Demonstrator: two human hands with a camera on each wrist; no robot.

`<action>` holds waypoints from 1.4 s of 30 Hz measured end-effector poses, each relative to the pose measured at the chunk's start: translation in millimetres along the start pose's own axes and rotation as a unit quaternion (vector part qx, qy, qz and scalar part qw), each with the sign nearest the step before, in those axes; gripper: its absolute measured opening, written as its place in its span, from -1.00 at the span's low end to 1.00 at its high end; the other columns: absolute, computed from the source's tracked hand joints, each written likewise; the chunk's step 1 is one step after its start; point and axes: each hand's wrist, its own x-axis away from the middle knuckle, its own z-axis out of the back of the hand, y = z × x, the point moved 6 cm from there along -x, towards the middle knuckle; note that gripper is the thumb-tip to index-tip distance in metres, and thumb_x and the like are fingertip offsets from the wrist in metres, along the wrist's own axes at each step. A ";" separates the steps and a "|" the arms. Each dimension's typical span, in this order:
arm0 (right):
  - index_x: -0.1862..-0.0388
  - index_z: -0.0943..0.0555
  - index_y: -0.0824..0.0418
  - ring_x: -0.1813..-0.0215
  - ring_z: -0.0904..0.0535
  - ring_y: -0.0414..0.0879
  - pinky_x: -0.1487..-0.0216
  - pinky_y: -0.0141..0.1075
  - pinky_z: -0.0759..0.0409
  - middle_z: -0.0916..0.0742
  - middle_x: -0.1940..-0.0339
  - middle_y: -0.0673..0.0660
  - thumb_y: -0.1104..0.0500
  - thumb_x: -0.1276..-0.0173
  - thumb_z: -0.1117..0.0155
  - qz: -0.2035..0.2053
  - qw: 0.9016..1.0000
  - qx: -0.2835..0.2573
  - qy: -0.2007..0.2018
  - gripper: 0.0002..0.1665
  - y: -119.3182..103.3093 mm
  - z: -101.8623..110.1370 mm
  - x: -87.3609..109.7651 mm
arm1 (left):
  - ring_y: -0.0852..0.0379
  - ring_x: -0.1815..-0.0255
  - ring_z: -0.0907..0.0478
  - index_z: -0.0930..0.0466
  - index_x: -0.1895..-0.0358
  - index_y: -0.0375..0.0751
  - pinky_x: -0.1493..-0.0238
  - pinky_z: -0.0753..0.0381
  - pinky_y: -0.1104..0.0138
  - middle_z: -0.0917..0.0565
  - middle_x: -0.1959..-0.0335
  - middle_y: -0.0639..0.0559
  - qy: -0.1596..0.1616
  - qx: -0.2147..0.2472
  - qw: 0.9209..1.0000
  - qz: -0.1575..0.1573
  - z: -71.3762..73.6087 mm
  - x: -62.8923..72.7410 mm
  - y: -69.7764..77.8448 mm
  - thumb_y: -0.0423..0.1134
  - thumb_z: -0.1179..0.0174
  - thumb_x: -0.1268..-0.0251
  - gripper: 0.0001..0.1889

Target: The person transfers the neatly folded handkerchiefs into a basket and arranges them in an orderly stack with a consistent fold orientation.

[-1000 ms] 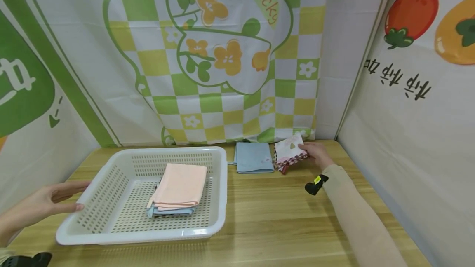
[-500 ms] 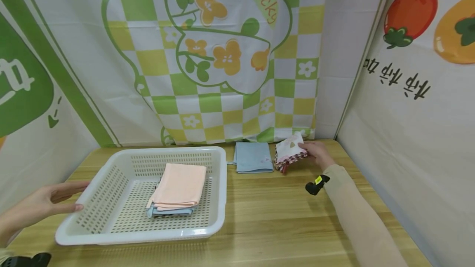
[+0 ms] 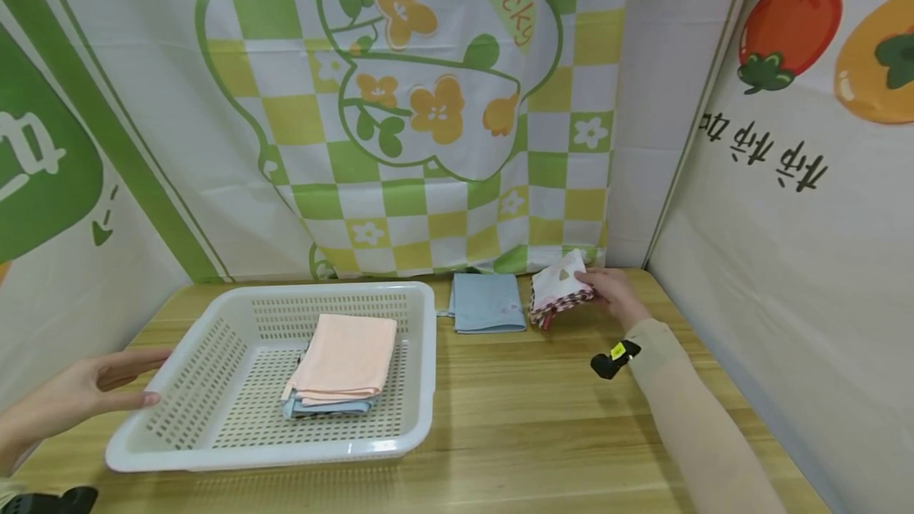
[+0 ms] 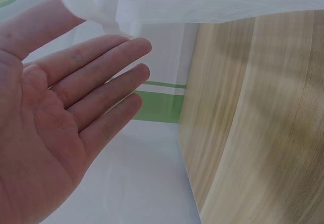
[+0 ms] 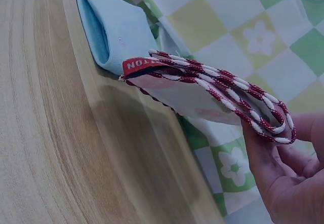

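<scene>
My right hand [image 3: 614, 292] pinches a folded white handkerchief [image 3: 558, 284] with a red-and-white braided edge. In the right wrist view this handkerchief [image 5: 202, 95] is held by its right end, off the table, with a red label at its other end. Just left of it a folded light blue towel [image 3: 489, 304] lies on the table. At the far left my left hand [image 3: 78, 403] has its thumb at the rim of a white plastic basket [image 3: 421, 427]. The left wrist view shows that hand [image 4: 66, 112] with straight fingers beside the basket's side. A folded peach towel [image 3: 350, 355] lies in the basket on a blue one.
The wooden table [image 3: 543, 435] runs back to a checked green, yellow and white curtain [image 3: 428, 220]. A printed white wall [image 3: 800, 260] stands along the right, another along the left.
My right hand has shifted slightly to the right and up, tilting the handkerchief a little more. My left hand, the basket and the blue towel stay as they were.
</scene>
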 end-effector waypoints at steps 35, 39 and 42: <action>-0.40 -0.13 0.55 0.44 -0.56 -0.38 0.35 -0.56 -0.59 -0.59 0.45 -0.09 0.23 -0.41 -0.12 0.041 0.998 -0.052 0.004 -0.28 -28.4 -2.8 33.5 | 0.83 0.17 -0.14 -0.24 -0.37 -0.37 0.16 -0.50 -0.23 -0.43 -0.28 -0.29 0.008 0.013 1.000 -0.017 1.2 0.2 -1.5 -0.05 -0.20 -0.29 -0.31; -0.40 -0.13 0.53 0.42 -0.56 -0.38 0.34 -0.55 -0.59 -0.58 0.39 -0.06 0.21 -0.41 -0.11 0.047 0.998 -0.041 0.004 -0.28 -31.1 -2.3 38.7 | 0.83 0.17 -0.13 -0.25 -0.37 -0.35 0.15 -0.49 -0.22 -0.45 -0.21 0.08 0.012 0.014 1.000 -0.015 1.4 -0.6 -3.7 -0.05 -0.21 -0.28 -0.31; -0.39 -0.14 0.55 0.42 -0.57 -0.38 0.34 -0.55 -0.59 -0.58 0.39 -0.05 0.20 -0.41 -0.11 0.053 0.998 -0.040 0.002 -0.29 -33.1 -1.9 42.0 | 0.75 0.12 -0.22 -0.24 -0.37 -0.35 0.15 -0.49 -0.21 -0.45 -0.26 -0.13 0.009 0.010 1.000 -0.011 0.6 -1.3 -4.3 -0.03 -0.21 -0.28 -0.30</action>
